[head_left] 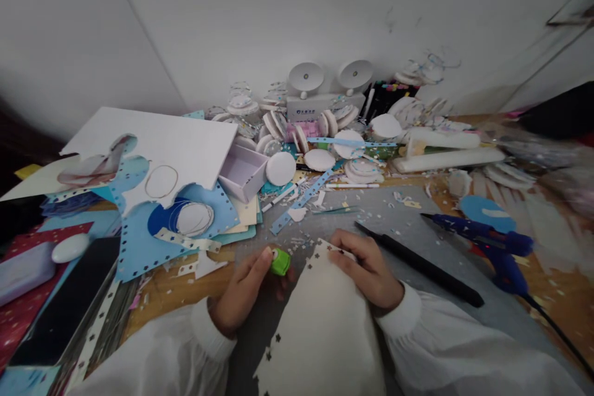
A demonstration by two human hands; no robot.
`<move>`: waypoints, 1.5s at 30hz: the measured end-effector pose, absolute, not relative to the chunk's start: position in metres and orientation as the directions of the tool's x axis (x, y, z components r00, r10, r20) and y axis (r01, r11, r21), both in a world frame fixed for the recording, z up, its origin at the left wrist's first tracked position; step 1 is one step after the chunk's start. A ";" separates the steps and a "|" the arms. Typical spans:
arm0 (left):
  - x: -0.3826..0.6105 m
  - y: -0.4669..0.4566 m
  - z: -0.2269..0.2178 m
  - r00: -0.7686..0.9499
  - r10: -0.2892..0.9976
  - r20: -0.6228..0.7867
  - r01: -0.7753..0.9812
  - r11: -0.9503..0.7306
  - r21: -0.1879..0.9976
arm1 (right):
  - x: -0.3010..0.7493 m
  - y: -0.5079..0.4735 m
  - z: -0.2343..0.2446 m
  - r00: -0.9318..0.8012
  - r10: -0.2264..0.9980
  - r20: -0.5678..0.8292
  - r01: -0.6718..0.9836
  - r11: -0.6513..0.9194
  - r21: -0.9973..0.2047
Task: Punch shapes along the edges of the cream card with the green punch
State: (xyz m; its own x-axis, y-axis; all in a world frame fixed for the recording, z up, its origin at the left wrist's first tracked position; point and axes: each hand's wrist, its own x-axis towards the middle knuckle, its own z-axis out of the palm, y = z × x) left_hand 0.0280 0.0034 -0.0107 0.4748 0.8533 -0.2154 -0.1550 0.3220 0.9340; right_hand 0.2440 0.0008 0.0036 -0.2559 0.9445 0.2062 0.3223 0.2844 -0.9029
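Between the fingers of my left hand (245, 288) is a small bright green craft punch (281, 262), held just left of the paper. My right hand (366, 266) pinches the top corner of a cream paper sheet (331, 328), which hangs down toward me. Small star-shaped holes run along the sheet's left and top edges. Right of that hand, a black pen-like tool (422, 266) with a thin pointed tip lies on the grey mat (394, 210). Tweezers (336, 210) rest on the mat ahead of both hands.
A blue glue gun (487, 244) with its cord lies at right. White foam discs (281, 168) and a lamp with two round heads (306, 77) crowd the back. Cut white board (185, 136), blue star-punched paper (134, 247) and a black phone (69, 300) occupy the left. Paper scraps litter the mat.
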 end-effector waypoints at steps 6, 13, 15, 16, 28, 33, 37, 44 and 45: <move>0.035 0.004 -0.007 0.419 0.842 -0.340 -0.354 0.496 0.793 | 0.240 0.001 0.000 -0.202 0.966 0.160 0.501 0.242 -0.831; 0.029 0.012 -0.003 0.433 0.830 -0.351 -0.408 0.528 0.745 | 0.232 -0.003 -0.006 -0.230 0.961 0.156 0.795 0.278 -0.539; 0.028 0.013 -0.003 0.414 0.837 -0.358 -0.446 0.529 0.722 | 0.232 -0.003 -0.007 -0.232 0.940 0.249 0.853 0.320 -0.412; 0.028 0.014 -0.003 0.408 0.837 -0.364 -0.457 0.533 0.712 | 0.232 -0.003 -0.006 -0.239 0.923 0.303 0.866 0.344 -0.363; 0.030 0.014 -0.008 0.374 0.845 -0.382 -0.527 0.533 0.662 | 0.218 -0.006 0.002 -0.608 0.697 0.380 0.693 0.700 -0.175; 0.030 0.015 -0.005 0.391 0.818 -0.422 -0.478 0.572 0.666 | 0.221 -0.003 -0.002 -0.496 0.740 0.453 0.727 0.640 -0.249; 0.030 0.015 -0.005 0.403 0.818 -0.411 -0.476 0.571 0.669 | 0.224 0.002 -0.011 -0.406 0.762 0.504 0.705 0.612 -0.357; 0.028 0.014 -0.007 0.412 0.834 -0.368 -0.478 0.541 0.692 | 0.228 0.009 -0.024 -0.220 0.823 0.523 0.719 0.499 -0.483; 0.028 0.014 -0.008 0.410 0.836 -0.364 -0.477 0.537 0.696 | 0.229 0.009 -0.023 -0.204 0.833 0.515 0.738 0.476 -0.478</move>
